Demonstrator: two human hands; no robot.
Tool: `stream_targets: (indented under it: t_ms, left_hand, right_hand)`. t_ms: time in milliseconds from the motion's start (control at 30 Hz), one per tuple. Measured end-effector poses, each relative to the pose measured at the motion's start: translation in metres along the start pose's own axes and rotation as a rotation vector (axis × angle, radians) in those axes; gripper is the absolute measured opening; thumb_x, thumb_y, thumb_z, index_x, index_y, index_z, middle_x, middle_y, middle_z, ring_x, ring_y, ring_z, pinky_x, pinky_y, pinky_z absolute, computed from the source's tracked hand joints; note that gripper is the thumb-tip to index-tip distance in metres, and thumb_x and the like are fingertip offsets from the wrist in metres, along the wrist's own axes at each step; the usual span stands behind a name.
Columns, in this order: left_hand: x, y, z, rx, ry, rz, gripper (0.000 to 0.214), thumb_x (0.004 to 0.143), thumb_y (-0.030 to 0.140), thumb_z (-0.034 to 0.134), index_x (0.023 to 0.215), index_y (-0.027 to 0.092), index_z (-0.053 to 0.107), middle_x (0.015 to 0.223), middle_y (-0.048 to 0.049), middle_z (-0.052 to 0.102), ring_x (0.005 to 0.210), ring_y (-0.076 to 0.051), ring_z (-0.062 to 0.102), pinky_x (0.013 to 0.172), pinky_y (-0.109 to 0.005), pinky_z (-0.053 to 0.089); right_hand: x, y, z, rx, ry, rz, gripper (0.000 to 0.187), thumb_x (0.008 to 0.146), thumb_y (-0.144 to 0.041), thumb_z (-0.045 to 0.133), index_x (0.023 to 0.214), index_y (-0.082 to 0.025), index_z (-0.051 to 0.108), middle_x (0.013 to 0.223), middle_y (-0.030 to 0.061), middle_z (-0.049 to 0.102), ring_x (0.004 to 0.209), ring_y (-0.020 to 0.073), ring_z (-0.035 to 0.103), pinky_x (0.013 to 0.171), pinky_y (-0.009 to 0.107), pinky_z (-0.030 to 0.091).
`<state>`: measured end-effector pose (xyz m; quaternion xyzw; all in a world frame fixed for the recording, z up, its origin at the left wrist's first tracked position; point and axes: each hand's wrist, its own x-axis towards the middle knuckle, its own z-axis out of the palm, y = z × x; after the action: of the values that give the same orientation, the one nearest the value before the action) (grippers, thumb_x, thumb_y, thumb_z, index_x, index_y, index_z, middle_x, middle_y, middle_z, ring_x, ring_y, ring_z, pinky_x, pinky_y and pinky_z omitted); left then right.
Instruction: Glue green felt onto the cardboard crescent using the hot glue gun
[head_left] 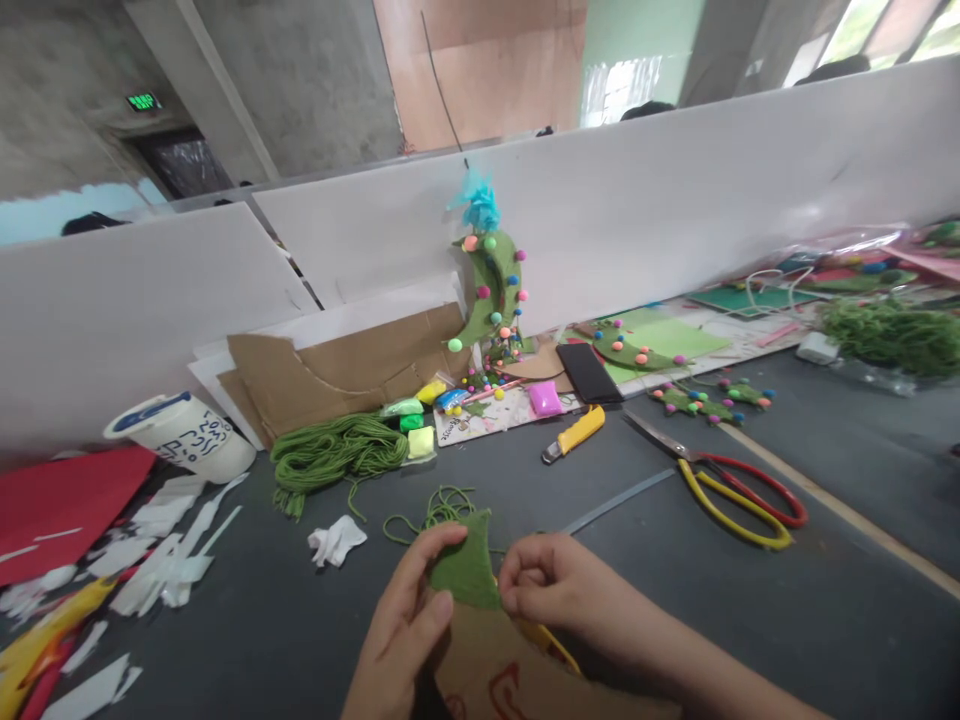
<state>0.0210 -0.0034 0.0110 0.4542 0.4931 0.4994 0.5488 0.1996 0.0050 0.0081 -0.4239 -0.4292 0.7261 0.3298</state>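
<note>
A brown cardboard piece is in front of me, and its upper end is covered in green yarn. My left hand grips this piece from the left, with the thumb on its face and fingers at its edge. At the right edge of the green part, my right hand is closed in a pinch on a strand of green yarn, mostly hidden by the fingers. Loose loops of green yarn lie just behind the piece. Something yellow shows partly beneath the cardboard.
Scissors and a yellow utility knife lie beyond my right hand. A yarn skein, a paper cup and paper scraps are leftward. A green crescent with pompoms hangs before the white partition.
</note>
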Motion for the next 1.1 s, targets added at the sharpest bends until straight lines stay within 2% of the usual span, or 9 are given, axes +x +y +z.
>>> stream_targets:
  t_ms: [100,167,233,533,733,867,933,1000,1100]
  left_hand:
    - [0.010,0.004,-0.007,-0.061,0.102,0.030,0.018,0.071,0.037,0.071,0.080,0.022,0.071,0.108,-0.0039,0.065,0.092,-0.021,0.060,0.073,-0.024,0.048]
    - [0.016,0.004,-0.017,-0.006,0.184,0.049,0.017,0.067,0.035,0.076,0.071,0.020,0.069,0.081,0.0009,0.064,0.070,-0.013,0.055,0.064,-0.018,0.045]
    - [0.020,0.003,-0.026,0.021,0.220,0.037,0.019,0.067,0.036,0.076,0.071,0.019,0.068,0.068,0.0032,0.060,0.062,-0.011,0.051,0.058,-0.016,0.043]
    - [0.016,0.001,-0.024,0.166,0.108,-0.079,0.023,0.071,0.037,0.073,0.068,0.015,0.066,0.060,0.0022,0.059,0.057,-0.012,0.050,0.053,-0.019,0.040]
    - [0.016,0.004,-0.025,0.254,0.058,-0.007,0.036,0.083,0.044,0.057,0.058,0.018,0.053,0.055,0.0041,0.048,0.054,-0.012,0.042,0.051,-0.020,0.035]
    - [0.017,0.003,-0.025,0.269,0.087,0.025,0.045,0.083,0.041,0.058,0.046,0.019,0.045,0.047,0.0056,0.039,0.048,-0.011,0.035,0.047,-0.021,0.031]
    - [0.018,0.003,-0.024,0.257,0.085,0.040,0.030,0.077,0.035,0.066,0.054,0.018,0.055,0.053,0.0039,0.050,0.053,-0.012,0.045,0.052,-0.020,0.037]
    - [0.020,0.004,-0.021,0.200,0.094,0.044,0.015,0.070,0.029,0.072,0.078,0.020,0.064,0.074,0.0007,0.064,0.068,-0.016,0.059,0.064,-0.023,0.046]
    - [0.018,0.006,-0.017,0.111,0.114,-0.008,0.033,0.069,0.032,0.072,0.098,0.020,0.063,0.090,-0.0050,0.071,0.079,-0.020,0.065,0.070,-0.027,0.050]
  right_hand:
    - [0.002,0.000,-0.005,-0.010,0.017,-0.019,0.003,0.066,-0.016,0.059,0.066,-0.017,0.057,0.045,-0.0116,0.037,0.042,0.0053,0.026,0.043,0.020,0.016]
    - [0.004,-0.001,-0.009,-0.018,0.031,-0.027,0.004,0.068,-0.018,0.060,0.067,-0.017,0.056,0.046,-0.0112,0.037,0.043,0.0055,0.024,0.044,0.021,0.015]
    - [0.005,-0.003,-0.012,-0.029,0.044,-0.040,0.005,0.068,-0.019,0.061,0.067,-0.016,0.056,0.048,-0.0107,0.038,0.044,0.0055,0.024,0.044,0.021,0.015]
    - [0.004,-0.005,-0.013,-0.026,0.057,-0.054,0.008,0.067,-0.021,0.062,0.067,-0.016,0.056,0.050,-0.0098,0.041,0.045,0.0053,0.026,0.045,0.021,0.015]
    - [0.002,-0.006,-0.012,-0.019,0.052,-0.041,0.006,0.067,-0.020,0.061,0.067,-0.016,0.056,0.049,-0.0103,0.039,0.044,0.0055,0.025,0.044,0.021,0.014]
    - [0.002,-0.006,-0.012,-0.027,0.036,-0.032,0.006,0.068,-0.020,0.062,0.068,-0.016,0.057,0.047,-0.0112,0.036,0.044,0.0055,0.023,0.043,0.021,0.013]
    - [0.002,-0.005,-0.012,-0.030,0.034,-0.030,0.006,0.068,-0.020,0.062,0.068,-0.016,0.058,0.047,-0.0114,0.036,0.043,0.0055,0.023,0.043,0.021,0.013]
    - [0.002,-0.005,-0.012,-0.031,0.035,-0.028,0.006,0.068,-0.020,0.062,0.068,-0.016,0.058,0.047,-0.0114,0.036,0.044,0.0055,0.023,0.044,0.021,0.013]
    - [0.001,-0.005,-0.011,-0.031,0.038,-0.024,0.007,0.068,-0.021,0.062,0.067,-0.016,0.057,0.047,-0.0116,0.035,0.044,0.0056,0.022,0.044,0.021,0.014]
